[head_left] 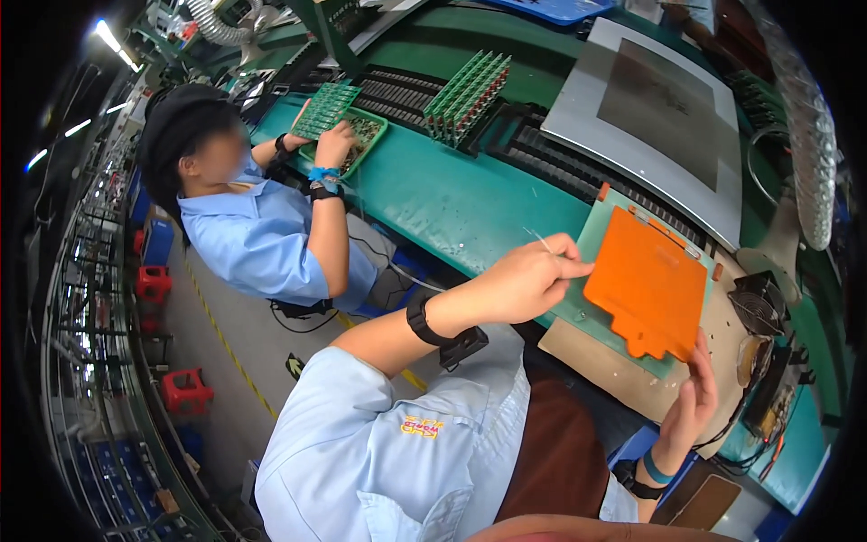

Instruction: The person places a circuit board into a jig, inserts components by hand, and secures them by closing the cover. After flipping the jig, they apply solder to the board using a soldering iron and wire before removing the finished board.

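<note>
An orange hinged plate (652, 285) lies tilted over a pale green base board (591, 237), with metal hinges along its far edge. My left hand (528, 280) is closed at the plate's left edge, its index fingertip at or just touching the orange rim. A thin pale sliver sticks up from these curled fingers; I cannot make out what it is. Beside the plate's near right corner is my right hand (691, 402), open, with its fingers extended and fingertips at the edge. Whatever lies beneath the plate is hidden.
A brown board (578, 350) lies under the fixture. Beyond are a large grey framed panel (650, 108), a conveyor track, and a rack of green circuit boards (468, 95). At left a co-worker (262, 208) handles a green board above a green tray (370, 135). A small black fan (757, 303) stands at right.
</note>
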`<state>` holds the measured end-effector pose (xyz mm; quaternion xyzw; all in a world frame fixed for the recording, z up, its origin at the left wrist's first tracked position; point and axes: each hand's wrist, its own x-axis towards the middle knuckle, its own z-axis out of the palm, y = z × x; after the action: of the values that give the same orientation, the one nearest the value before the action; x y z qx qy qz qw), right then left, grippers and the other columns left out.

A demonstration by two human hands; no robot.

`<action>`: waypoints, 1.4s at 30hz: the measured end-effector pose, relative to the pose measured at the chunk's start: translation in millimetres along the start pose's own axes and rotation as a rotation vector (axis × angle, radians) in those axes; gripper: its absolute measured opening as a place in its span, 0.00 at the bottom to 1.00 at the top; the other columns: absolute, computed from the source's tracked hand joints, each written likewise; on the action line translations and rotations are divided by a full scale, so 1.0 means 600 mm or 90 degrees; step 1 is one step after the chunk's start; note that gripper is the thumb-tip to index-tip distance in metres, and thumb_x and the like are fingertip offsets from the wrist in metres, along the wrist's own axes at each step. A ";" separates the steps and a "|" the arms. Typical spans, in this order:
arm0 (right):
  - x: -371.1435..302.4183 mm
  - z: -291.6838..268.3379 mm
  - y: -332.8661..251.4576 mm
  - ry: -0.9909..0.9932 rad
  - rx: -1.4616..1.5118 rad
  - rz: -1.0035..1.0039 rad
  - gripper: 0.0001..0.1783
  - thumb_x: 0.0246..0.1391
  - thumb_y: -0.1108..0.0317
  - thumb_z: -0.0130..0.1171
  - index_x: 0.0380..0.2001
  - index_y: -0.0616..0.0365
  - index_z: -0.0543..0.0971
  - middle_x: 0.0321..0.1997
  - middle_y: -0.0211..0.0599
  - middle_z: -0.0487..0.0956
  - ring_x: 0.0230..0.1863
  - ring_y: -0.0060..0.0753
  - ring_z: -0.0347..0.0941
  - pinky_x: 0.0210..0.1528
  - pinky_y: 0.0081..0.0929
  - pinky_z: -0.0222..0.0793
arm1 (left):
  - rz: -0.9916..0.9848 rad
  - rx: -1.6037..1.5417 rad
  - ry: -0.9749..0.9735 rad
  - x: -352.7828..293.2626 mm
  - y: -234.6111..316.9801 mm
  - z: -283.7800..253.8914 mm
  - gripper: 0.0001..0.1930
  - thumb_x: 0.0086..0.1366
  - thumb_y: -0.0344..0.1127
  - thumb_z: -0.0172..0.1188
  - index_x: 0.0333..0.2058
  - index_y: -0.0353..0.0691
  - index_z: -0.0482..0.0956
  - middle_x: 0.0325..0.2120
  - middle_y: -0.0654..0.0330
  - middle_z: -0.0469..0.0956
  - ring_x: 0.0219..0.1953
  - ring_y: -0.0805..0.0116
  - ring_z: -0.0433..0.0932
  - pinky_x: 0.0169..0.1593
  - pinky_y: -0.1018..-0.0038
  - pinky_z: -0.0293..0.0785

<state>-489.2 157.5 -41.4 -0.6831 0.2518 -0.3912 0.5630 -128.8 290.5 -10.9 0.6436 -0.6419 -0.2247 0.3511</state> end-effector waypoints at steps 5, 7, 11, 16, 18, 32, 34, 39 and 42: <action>0.038 0.007 -0.034 -0.004 0.099 -0.058 0.39 0.63 0.59 0.63 0.72 0.68 0.66 0.82 0.59 0.58 0.83 0.54 0.52 0.81 0.51 0.47 | 0.072 0.034 0.074 0.076 0.077 -0.058 0.17 0.64 0.30 0.67 0.52 0.36 0.85 0.47 0.51 0.79 0.48 0.49 0.80 0.50 0.59 0.79; 0.084 0.028 -0.039 0.021 0.122 -0.087 0.47 0.61 0.56 0.65 0.75 0.69 0.60 0.83 0.58 0.55 0.84 0.52 0.49 0.81 0.52 0.46 | 0.100 0.103 0.149 0.113 0.074 -0.060 0.14 0.65 0.31 0.67 0.49 0.35 0.85 0.45 0.51 0.80 0.45 0.48 0.81 0.47 0.58 0.79; 0.146 0.044 -0.031 0.036 0.097 -0.162 0.54 0.60 0.55 0.66 0.80 0.67 0.52 0.85 0.53 0.52 0.85 0.48 0.47 0.81 0.50 0.46 | 0.132 0.132 0.193 0.185 0.038 -0.055 0.10 0.67 0.33 0.67 0.44 0.35 0.85 0.38 0.52 0.82 0.39 0.47 0.82 0.43 0.59 0.80; 0.108 0.027 -0.001 -0.034 -0.147 -0.089 0.45 0.59 0.65 0.68 0.77 0.61 0.61 0.82 0.46 0.59 0.83 0.47 0.53 0.78 0.47 0.54 | -0.081 0.007 0.119 0.284 0.059 -0.064 0.12 0.70 0.36 0.63 0.45 0.33 0.84 0.34 0.49 0.86 0.41 0.46 0.85 0.44 0.57 0.79; 0.096 0.028 0.000 -0.088 -0.240 -0.042 0.43 0.57 0.69 0.69 0.75 0.58 0.65 0.81 0.46 0.62 0.81 0.49 0.56 0.77 0.47 0.57 | -0.046 0.053 0.110 0.331 0.000 -0.055 0.14 0.70 0.37 0.63 0.47 0.33 0.84 0.35 0.49 0.86 0.42 0.46 0.86 0.45 0.57 0.79; 0.102 0.094 0.016 -0.090 -0.638 -0.140 0.40 0.46 0.71 0.76 0.64 0.51 0.74 0.66 0.47 0.72 0.72 0.55 0.65 0.71 0.48 0.67 | -0.015 0.223 0.116 0.324 -0.069 -0.032 0.20 0.70 0.41 0.65 0.55 0.37 0.84 0.41 0.51 0.85 0.42 0.50 0.84 0.47 0.62 0.79; 0.104 0.099 0.018 -0.078 -0.649 -0.144 0.40 0.45 0.70 0.77 0.64 0.51 0.75 0.65 0.46 0.72 0.71 0.54 0.66 0.70 0.48 0.68 | -0.022 0.218 0.084 0.282 -0.040 -0.024 0.19 0.69 0.40 0.66 0.55 0.38 0.85 0.41 0.52 0.84 0.42 0.51 0.84 0.47 0.63 0.79; 0.113 0.109 0.018 -0.063 -0.678 -0.154 0.40 0.41 0.67 0.79 0.61 0.51 0.77 0.62 0.44 0.73 0.67 0.52 0.69 0.67 0.47 0.69 | 0.031 0.193 -0.008 0.169 -0.012 0.004 0.18 0.64 0.34 0.71 0.52 0.40 0.86 0.42 0.53 0.83 0.44 0.52 0.83 0.46 0.64 0.79; 0.115 0.113 0.017 -0.043 -0.695 -0.173 0.38 0.40 0.64 0.80 0.58 0.51 0.78 0.59 0.42 0.75 0.64 0.51 0.71 0.66 0.46 0.70 | 0.012 0.160 -0.045 0.120 -0.004 0.027 0.19 0.62 0.32 0.72 0.52 0.40 0.85 0.42 0.53 0.82 0.43 0.53 0.83 0.45 0.64 0.79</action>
<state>-393.7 140.0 -38.2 -0.9137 0.3094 -0.2511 0.0799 -133.6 216.8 -11.4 0.6683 -0.6827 -0.1621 0.2470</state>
